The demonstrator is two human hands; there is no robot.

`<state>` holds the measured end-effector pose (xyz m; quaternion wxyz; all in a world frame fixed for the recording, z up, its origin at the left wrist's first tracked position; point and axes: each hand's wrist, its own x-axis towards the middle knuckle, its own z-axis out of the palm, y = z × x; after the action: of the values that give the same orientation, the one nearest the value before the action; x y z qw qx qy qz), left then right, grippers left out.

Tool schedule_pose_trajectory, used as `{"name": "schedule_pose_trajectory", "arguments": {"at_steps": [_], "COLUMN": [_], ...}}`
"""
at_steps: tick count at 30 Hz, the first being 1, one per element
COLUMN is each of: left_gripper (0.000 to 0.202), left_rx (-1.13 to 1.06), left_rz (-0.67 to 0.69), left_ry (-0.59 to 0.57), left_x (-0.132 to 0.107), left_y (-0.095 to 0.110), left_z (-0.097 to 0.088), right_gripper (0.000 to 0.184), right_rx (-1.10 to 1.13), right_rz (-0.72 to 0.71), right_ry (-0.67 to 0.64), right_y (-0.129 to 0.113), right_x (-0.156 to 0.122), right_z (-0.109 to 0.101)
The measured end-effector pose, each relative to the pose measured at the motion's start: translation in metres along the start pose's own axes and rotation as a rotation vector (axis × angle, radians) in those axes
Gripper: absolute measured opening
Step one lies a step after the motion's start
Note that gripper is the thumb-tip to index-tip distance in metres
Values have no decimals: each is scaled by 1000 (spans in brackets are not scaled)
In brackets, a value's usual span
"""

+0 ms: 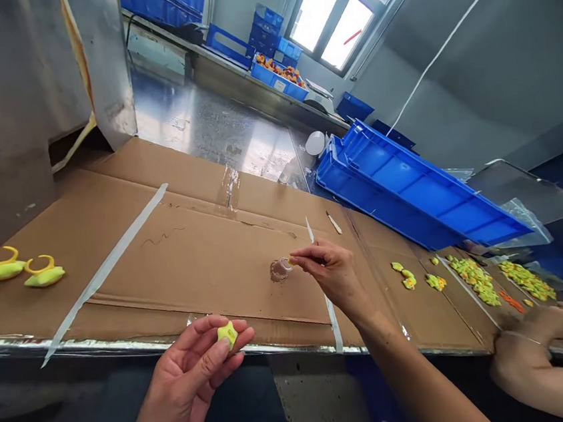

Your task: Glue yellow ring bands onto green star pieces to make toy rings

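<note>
My left hand [194, 364] is closed around a small yellow-green star [227, 335], held between thumb and fingers just off the table's front edge. Over the cardboard [206, 259], my right hand [330, 269] pinches a small yellow piece [291, 261]; most of it is hidden by the fingertips. Directly beside those fingertips is a round, clear, wet-looking patch or shallow dish [278, 270]; which of the two I cannot tell. Two yellow rings, each joined to a yellow-green piece [2, 270], lie at the far left beyond a strip of pale tape [110, 259].
Blue crates [409, 184] stand at the back right. A small pale-handled tool [334, 223] lies behind my right hand. Several yellow-green pieces [474, 279] are grouped on the right, near another person's arms [542, 345]. A metal housing [38, 95] rises at the left.
</note>
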<state>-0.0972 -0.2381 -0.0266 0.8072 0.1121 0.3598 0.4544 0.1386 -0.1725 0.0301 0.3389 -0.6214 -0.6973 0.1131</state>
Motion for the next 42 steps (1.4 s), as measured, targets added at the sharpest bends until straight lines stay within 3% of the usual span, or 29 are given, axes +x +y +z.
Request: {"name": "schedule_pose_trajectory", "arguments": {"at_steps": [9, 17, 23, 42], "left_gripper": [20, 12, 19, 13], "left_rx": [27, -20, 10, -3], "left_rz": [58, 39, 22, 30], "left_ry": [-102, -83, -77, -99], "left_x": [1, 3, 2, 1], "left_y": [-2, -3, -3, -2], "left_z": [-7, -7, -9, -7], "right_gripper": [11, 12, 11, 11], "right_rx": [-106, -153, -166, -161], "right_rz": [-62, -80, -61, -10], "right_ry": [2, -6, -24, -50], "right_y": [-2, -7, -8, -11], "right_x": [0, 0, 0, 0], "right_z": [5, 5, 4, 4]}}
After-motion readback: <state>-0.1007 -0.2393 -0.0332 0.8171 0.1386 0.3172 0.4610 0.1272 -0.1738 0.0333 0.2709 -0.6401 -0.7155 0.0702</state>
